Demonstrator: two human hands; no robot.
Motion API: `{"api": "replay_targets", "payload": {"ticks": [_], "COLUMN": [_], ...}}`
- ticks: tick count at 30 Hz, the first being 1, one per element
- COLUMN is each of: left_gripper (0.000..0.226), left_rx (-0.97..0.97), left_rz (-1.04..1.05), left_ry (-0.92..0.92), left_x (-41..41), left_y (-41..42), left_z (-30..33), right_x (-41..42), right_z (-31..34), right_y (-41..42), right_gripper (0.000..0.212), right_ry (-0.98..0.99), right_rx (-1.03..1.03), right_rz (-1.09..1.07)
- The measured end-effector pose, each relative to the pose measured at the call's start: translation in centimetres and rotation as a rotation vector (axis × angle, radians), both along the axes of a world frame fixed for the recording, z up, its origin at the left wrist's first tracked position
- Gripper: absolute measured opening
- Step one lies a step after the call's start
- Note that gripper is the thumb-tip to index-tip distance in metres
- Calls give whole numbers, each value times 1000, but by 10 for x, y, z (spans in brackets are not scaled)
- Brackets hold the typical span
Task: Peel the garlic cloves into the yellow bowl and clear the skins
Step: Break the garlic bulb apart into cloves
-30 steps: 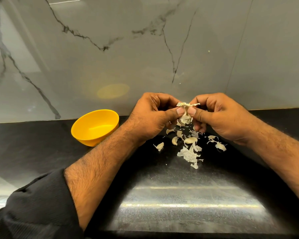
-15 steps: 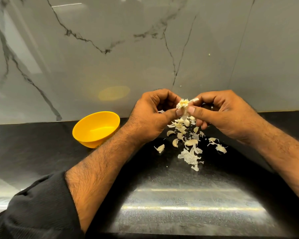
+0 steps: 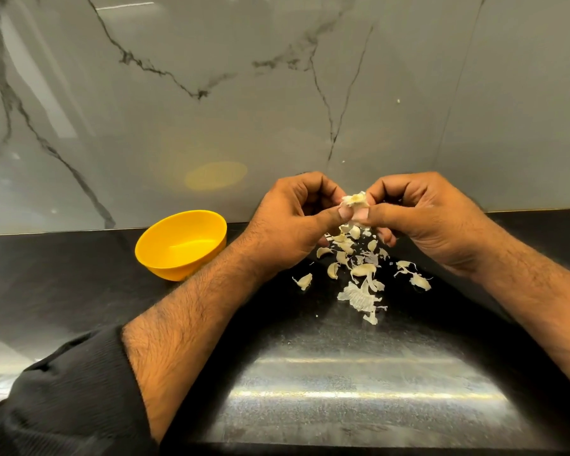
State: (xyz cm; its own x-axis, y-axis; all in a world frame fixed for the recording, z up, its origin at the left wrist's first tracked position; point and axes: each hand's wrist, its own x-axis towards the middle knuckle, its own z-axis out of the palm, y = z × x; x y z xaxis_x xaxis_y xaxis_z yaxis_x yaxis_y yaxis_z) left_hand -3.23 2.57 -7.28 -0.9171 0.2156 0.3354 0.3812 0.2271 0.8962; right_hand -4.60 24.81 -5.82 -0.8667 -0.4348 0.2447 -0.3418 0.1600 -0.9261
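Leftmost, a black sleeve (image 3: 69, 399) is seen pushed up the left forearm, low in the view. Beneath everything a glossy black worktop (image 3: 79, 291) is spread, with a bright streak of light reflected along its near part, and behind it a grey marble-look wall (image 3: 211, 93) with dark veins is seen, a faint yellow reflection lying on it above the bowl. One yellow bowl (image 3: 181, 245) is set on the worktop near the wall, left of the hands and apart from them; nothing can be made out inside it. Two hands are held together above the worktop. By the left hand (image 3: 293, 222) a garlic piece (image 3: 354, 202) is pinched between thumb and curled fingers, and the same piece is gripped from the other side by the right hand (image 3: 422, 218), thumbs almost touching. Below and between the hands a scatter of loose cloves and papery skins (image 3: 356, 274) is strewn on the worktop; roughly a dozen scraps can be counted, though cloves and skins cannot always be told apart. Two further bits (image 3: 415, 278) lie slightly to the right, beside the right wrist.
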Motion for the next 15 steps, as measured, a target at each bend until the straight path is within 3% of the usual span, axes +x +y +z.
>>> {"api": "replay_targets", "payload": {"ticks": [7, 15], "left_gripper": [16, 14], "left_rx": [125, 129], "left_rz": [-17, 19], "left_ry": [-100, -113], "left_x": [1, 3], "left_y": [2, 2], "left_z": [1, 4], "right_x": [-2, -7], "right_z": [-1, -2], "right_y": [0, 0], "right_gripper": [20, 31], "right_ry": [-44, -165], "right_rx": [-59, -249], "right_rz": [40, -13]}}
